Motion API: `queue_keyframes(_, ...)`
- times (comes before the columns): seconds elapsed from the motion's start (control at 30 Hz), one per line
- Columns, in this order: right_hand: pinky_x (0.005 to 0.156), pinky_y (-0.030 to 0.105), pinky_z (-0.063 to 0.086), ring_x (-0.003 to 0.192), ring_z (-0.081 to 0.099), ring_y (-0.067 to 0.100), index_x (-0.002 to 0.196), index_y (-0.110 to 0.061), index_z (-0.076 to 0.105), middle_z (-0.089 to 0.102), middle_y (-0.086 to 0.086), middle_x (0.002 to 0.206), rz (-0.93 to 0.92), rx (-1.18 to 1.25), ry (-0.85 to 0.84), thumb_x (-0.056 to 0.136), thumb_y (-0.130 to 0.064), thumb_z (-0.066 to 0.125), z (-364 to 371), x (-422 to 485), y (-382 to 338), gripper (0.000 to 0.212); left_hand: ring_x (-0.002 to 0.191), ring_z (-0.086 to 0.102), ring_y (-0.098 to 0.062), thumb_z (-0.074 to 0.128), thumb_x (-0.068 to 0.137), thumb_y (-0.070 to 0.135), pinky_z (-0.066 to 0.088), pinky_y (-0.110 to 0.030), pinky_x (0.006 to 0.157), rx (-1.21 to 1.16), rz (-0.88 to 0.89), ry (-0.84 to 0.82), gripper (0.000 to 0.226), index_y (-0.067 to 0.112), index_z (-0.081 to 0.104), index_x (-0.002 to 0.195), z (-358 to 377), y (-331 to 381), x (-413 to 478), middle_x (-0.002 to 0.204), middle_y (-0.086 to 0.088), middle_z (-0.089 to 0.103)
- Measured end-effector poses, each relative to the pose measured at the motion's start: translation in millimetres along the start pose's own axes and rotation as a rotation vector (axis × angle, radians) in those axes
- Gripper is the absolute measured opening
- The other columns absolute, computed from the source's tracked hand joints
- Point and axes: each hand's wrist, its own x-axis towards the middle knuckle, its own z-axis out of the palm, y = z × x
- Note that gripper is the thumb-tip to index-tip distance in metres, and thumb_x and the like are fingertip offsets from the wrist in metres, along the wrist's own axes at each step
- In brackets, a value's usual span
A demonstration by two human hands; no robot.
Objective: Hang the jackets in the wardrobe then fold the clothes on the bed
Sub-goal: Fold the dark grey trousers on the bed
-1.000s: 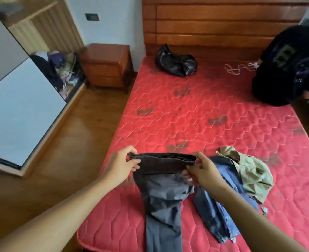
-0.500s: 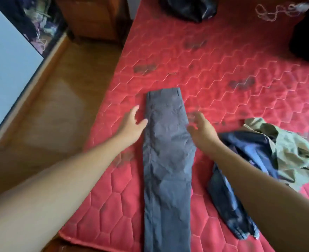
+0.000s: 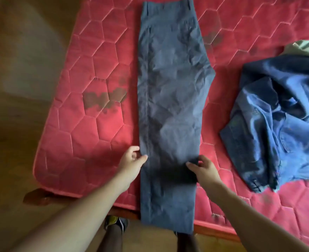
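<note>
Grey trousers (image 3: pixel 170 99), folded lengthwise, lie flat along the red mattress (image 3: pixel 95 135), waistband at the far end. Their leg ends hang over the mattress's near edge. My left hand (image 3: pixel 132 160) pinches the trousers' left edge around knee height, thumb on top of the cloth. Level with it, my right hand (image 3: pixel 203 167) pinches the right edge, its fingers curled over the fabric. A crumpled blue denim garment (image 3: pixel 277 124) lies on the mattress to the right, apart from the trousers.
A pale green garment (image 3: pixel 304 48) peeks out behind the denim at the right edge. Wooden floor (image 3: pixel 19 106) runs along the mattress's left side. My legs and a shoe (image 3: pixel 116 221) stand at the bed's foot.
The trousers were laid flat on the mattress. Both hands slid from near the waistband down to the knee area, and the camera tilted further down.
</note>
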Motion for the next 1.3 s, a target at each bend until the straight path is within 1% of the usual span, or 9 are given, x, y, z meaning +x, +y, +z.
queue_keyframes(0.17,0.071,0.04,0.056,0.076,0.069,0.024,0.106,-0.023,0.057,0.073,0.017,0.091,-0.001,0.199,-0.065,0.092,0.002,0.065,6,-36,18,0.03,0.087,0.067,-0.014,0.073,0.088,0.021,0.048,-0.031,0.071,-0.062,-0.037,-0.089,0.039,0.04,0.052,0.114,6,-20,-15,0.113,0.002,0.071)
queue_keyframes(0.33,0.072,0.041,0.055,0.08,0.068,0.021,0.116,-0.033,0.056,0.069,0.017,0.1,-0.009,0.236,-0.158,0.095,0.005,0.061,0,-60,38,0.044,0.104,0.064,-0.008,0.068,0.095,0.009,0.045,-0.017,0.086,-0.049,-0.036,-0.248,0.065,0.023,0.038,0.151,4,-45,-45,0.122,-0.004,0.066)
queue_keyframes(0.43,0.08,0.046,0.058,0.091,0.069,0.021,0.125,-0.046,0.054,0.069,0.011,0.111,-0.085,0.224,-0.161,0.094,0.003,0.062,0,-70,42,0.059,0.093,0.069,-0.004,0.064,0.096,0.004,0.048,-0.008,0.067,-0.059,-0.05,-0.311,0.029,0.017,0.065,0.122,3,-66,-57,0.1,0.008,0.074)
queue_keyframes(0.63,0.07,0.036,0.059,0.105,0.067,0.016,0.14,-0.043,0.046,0.068,0.001,0.118,-0.251,0.071,-0.204,0.096,-0.002,0.064,-4,-68,35,0.062,0.091,0.075,-0.016,0.065,0.096,0.01,0.061,-0.037,0.083,-0.217,-0.124,-0.254,0.009,0.013,0.072,0.102,7,-87,-60,0.1,-0.005,0.079)
queue_keyframes(0.7,0.066,0.039,0.06,0.099,0.068,0.018,0.138,-0.041,0.047,0.068,-0.001,0.116,-0.269,0.042,-0.2,0.097,-0.004,0.064,-6,-67,32,0.058,0.091,0.076,-0.017,0.066,0.096,0.012,0.062,-0.031,0.076,-0.269,-0.14,-0.24,0.009,0.012,0.071,0.103,11,-88,-61,0.1,-0.005,0.079)
queue_keyframes(0.77,0.066,0.05,0.062,0.091,0.07,0.017,0.136,-0.039,0.05,0.067,0.0,0.118,-0.23,0.036,-0.233,0.098,-0.007,0.063,-7,-68,32,0.051,0.102,0.074,-0.024,0.068,0.095,0.017,0.056,-0.046,0.095,-0.299,-0.15,-0.239,0.012,0.014,0.072,0.107,13,-89,-62,0.103,-0.003,0.079)
queue_keyframes(0.97,0.068,0.042,0.062,0.088,0.069,0.013,0.12,-0.007,0.067,0.07,0.007,0.108,0.005,-0.043,-0.37,0.097,-0.006,0.064,0,-72,47,0.024,0.108,0.071,-0.029,0.07,0.094,0.024,0.04,-0.069,0.105,-0.276,-0.228,-0.265,0.017,0.02,0.072,0.11,11,-94,-66,0.107,-0.001,0.078)
queue_keyframes(1.1,0.095,0.063,0.053,0.092,0.07,0.033,0.104,0.01,0.068,0.072,0.022,0.097,0.104,0.026,-0.166,0.094,-0.019,0.071,3,-67,72,0.03,0.099,0.074,-0.028,0.067,0.098,0.026,0.053,-0.057,0.096,-0.194,-0.188,-0.218,0.013,0.016,0.07,0.107,11,-100,-65,0.1,-0.003,0.079)
queue_keyframes(1.3,0.061,0.036,0.036,0.067,0.047,0.026,0.071,-0.006,0.053,0.051,0.009,0.066,-0.036,-0.481,-0.047,0.097,-0.025,0.063,8,-67,92,0.033,0.102,0.072,-0.018,0.07,0.095,0.024,0.057,-0.039,0.091,0.074,-0.049,-0.263,0.019,0.019,0.069,0.113,6,-103,-63,0.107,0.001,0.077)
